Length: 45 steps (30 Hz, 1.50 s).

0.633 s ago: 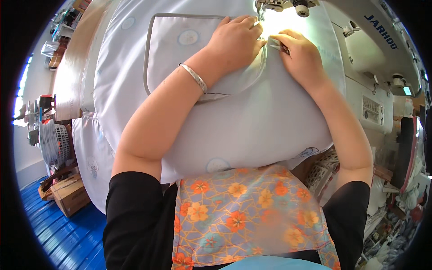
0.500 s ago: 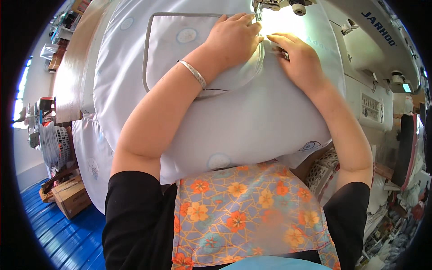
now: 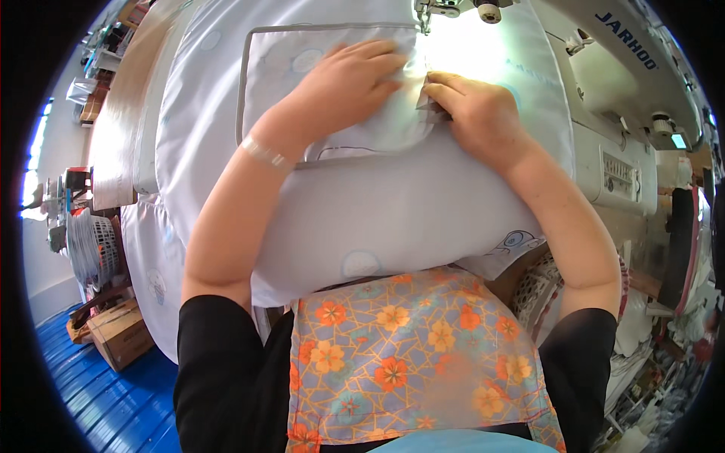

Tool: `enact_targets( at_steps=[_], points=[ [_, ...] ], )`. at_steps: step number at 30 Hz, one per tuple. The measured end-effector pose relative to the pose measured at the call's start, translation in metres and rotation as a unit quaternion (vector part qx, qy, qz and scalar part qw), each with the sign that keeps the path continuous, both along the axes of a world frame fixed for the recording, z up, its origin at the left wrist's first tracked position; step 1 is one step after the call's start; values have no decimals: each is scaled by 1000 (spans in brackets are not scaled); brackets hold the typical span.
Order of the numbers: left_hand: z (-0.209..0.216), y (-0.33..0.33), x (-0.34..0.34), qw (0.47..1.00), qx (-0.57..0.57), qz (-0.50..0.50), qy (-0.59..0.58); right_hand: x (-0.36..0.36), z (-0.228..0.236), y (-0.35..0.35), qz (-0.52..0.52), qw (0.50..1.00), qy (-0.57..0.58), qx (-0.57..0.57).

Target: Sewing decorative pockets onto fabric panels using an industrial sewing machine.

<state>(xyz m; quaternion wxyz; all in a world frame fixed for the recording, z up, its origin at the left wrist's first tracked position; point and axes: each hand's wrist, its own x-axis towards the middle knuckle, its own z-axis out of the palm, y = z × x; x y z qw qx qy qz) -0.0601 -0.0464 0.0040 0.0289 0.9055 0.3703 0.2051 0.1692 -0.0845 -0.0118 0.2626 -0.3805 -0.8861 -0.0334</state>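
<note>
White cloth with pale round prints [image 3: 362, 204] lies spread over the sewing machine bed and down to my lap. On it rests a white pocket-shaped fabric panel [image 3: 272, 90] edged with grey binding. My left hand [image 3: 343, 87], smeared by motion, is over the panel with its fingers stretched out. My right hand [image 3: 476, 109] is closed, its fingertips pinching the panel's grey-bound right edge [image 3: 424, 98], where the binding folds up. Just beyond the fingers, the presser foot and needle [image 3: 424, 19] of the sewing machine [image 3: 627, 68] stand at the panel's far right corner.
A bright lamp glow lights the cloth by the needle. To the left are a wooden tabletop [image 3: 124, 113], a white basket [image 3: 102, 238] and a cardboard box [image 3: 121, 332] on the blue floor [image 3: 98, 392]. Piled materials [image 3: 657, 362] crowd the lower right.
My left hand has drawn back leftward from the needle. My right hand has moved slightly left and nearer me, onto the bound edge. The panel's right edge has come away from the needle.
</note>
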Motion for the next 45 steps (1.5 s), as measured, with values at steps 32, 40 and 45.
enact_targets(
  at_steps=[32,40,45],
  points=[
    [-12,-74,-113,990,63,121,-31,-21,1,-49,-85,996,27,-27],
    [7,-77,-104,991,28,129,-3,-14,-4,-52,-85,993,66,-56],
    [33,-38,-61,993,-39,108,3,-15,-6,-50,-70,993,78,-61]
  ],
)
